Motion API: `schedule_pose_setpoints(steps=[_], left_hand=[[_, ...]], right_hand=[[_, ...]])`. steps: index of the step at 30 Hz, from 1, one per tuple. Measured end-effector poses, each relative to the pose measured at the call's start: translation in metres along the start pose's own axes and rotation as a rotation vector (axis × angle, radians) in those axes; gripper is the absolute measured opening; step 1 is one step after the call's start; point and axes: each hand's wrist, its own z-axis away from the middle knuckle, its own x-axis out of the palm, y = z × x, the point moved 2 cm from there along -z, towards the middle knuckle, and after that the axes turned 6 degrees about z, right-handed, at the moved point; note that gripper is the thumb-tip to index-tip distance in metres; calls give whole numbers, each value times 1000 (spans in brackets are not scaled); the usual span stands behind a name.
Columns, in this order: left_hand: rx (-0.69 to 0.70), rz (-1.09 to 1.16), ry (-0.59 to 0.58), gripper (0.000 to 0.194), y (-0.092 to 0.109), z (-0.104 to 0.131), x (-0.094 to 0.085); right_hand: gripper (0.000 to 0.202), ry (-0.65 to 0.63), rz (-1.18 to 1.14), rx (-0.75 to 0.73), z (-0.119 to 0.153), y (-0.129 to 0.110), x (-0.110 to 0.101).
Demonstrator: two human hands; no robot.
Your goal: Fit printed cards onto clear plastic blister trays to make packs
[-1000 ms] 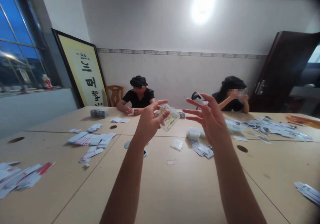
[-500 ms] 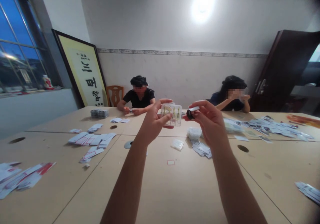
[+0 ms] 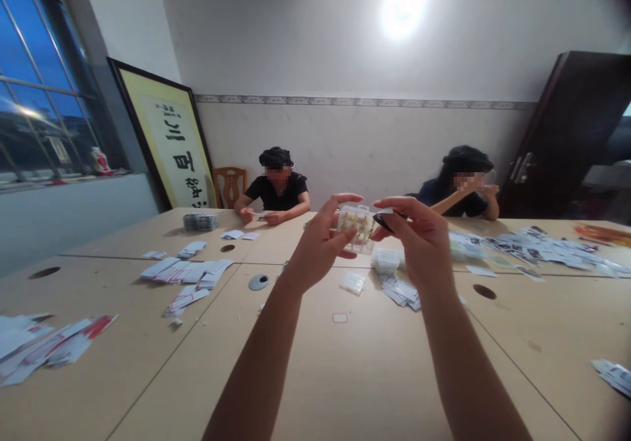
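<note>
My left hand is closed on a small clear plastic case, thumb across its front and fingers behind. Rows of small yellow-green pieces show through the case; their exact kind is too small to tell. My right hand pinches a small black-and-white piece between thumb and fingers, right at the case's right edge. Whether it touches the case I cannot tell. Both hands are raised above the table. Beneath them lie a clear plastic packet and a small red-edged white label.
Paper cards are spread at the left, with more loose cards at the right. A stack of packs stands at the back left. Two people sit across the table. Cable holes pierce the tabletop.
The black-and-white piece in my right hand has turned and come closer to the case. The case has tilted in my left hand. The view has shifted slightly.
</note>
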Motion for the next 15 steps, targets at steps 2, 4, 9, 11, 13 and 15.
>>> schedule_pose_setpoints(steps=[2,4,9,11,13,15], left_hand=[[10,6,21,46,1,0,2],[9,22,30,41,1,0,3],[-15,33,16,31,-1,0,7],[-17,53,7,30,-2,0,7],[-10,86,-5,29,-2,0,7],[-8,117,-5,29,-2,0,6]], right_hand=[[11,7,53,-34,1,-3,-1],[14,-4,117,-50,3,-7,-1],[30,-29,140,-19,6,-15,2],[26,-3,102,-15,6,-16,2],[17,20,70,-10,6,-16,2],[14,27,50,3,6,-16,2]])
